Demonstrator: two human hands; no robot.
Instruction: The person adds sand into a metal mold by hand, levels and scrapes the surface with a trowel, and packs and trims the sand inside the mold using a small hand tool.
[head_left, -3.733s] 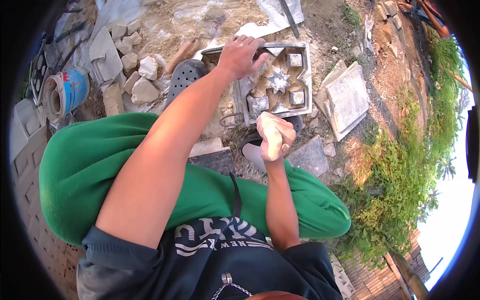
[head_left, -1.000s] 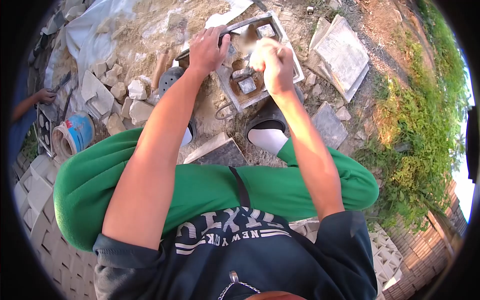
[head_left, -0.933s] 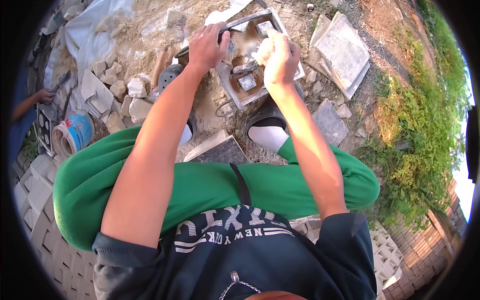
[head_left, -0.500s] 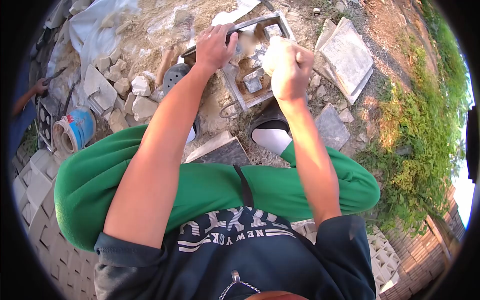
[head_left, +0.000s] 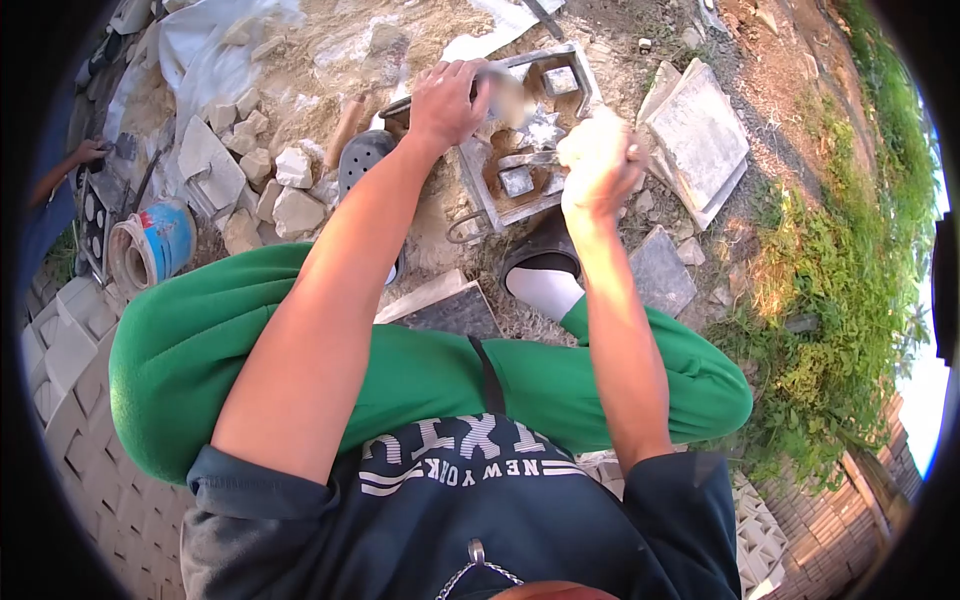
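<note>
A square metal mould (head_left: 497, 212) lies on the ground between my feet, with several metal blocks and a star-shaped piece (head_left: 541, 130) inside it. My left hand (head_left: 450, 103) is at its far left side, fingers bent over the rim. My right hand (head_left: 603, 168) is a fist above the mould's right side, partly blurred and washed out by sunlight. A curved metal strip (head_left: 528, 159) shows just left of that fist; I cannot tell whether it is held. A greyish smear beside my left thumb is too blurred to name.
Flat grey slabs (head_left: 698, 140) lean in a stack at right, with plants beyond. Broken stones (head_left: 297, 212) and a blue bucket (head_left: 165, 245) are at left. A dark slab (head_left: 455, 312) lies before my legs. Another person's hand (head_left: 90, 151) holds a tool at far left.
My right hand has moved down and slightly right, uncovering the curved metal strip and more of the mould. My left hand stays by the rim; the whole view has shifted slightly.
</note>
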